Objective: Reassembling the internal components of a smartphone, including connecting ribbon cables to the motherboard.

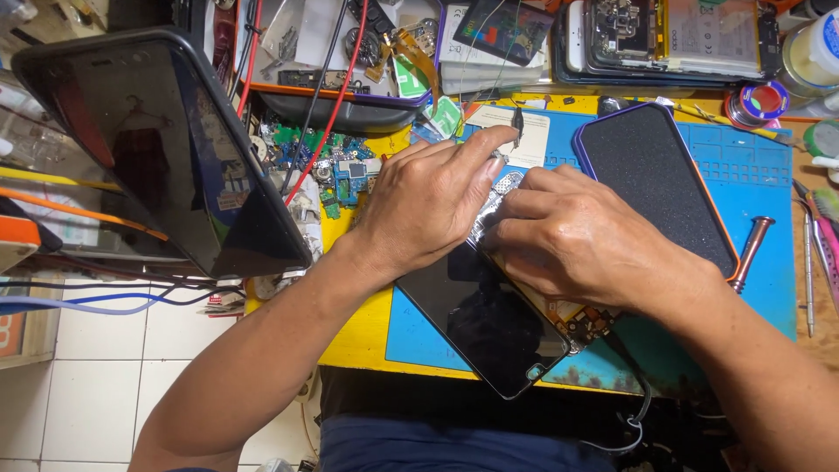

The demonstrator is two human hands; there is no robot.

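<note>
A dismantled phone [489,323] with a glossy black screen lies tilted on the blue work mat [760,183]. My left hand [428,197] rests over its upper end, fingers curled, index finger stretched toward a thin dark pick-like piece [517,125] that stands at its tip. My right hand [568,236] presses on the phone's open silvery frame [494,203], fingers closed against it. Exposed circuit parts [590,325] show below my right wrist. Whether the left hand pinches the dark piece is hidden.
A black phone case [655,179] with orange and purple rim lies right of my hands. A screwdriver [750,253] and tweezers [808,271] sit further right. A large dark screen [166,140] leans at left. Loose circuit boards [336,166], wires and opened phones [664,35] crowd the back.
</note>
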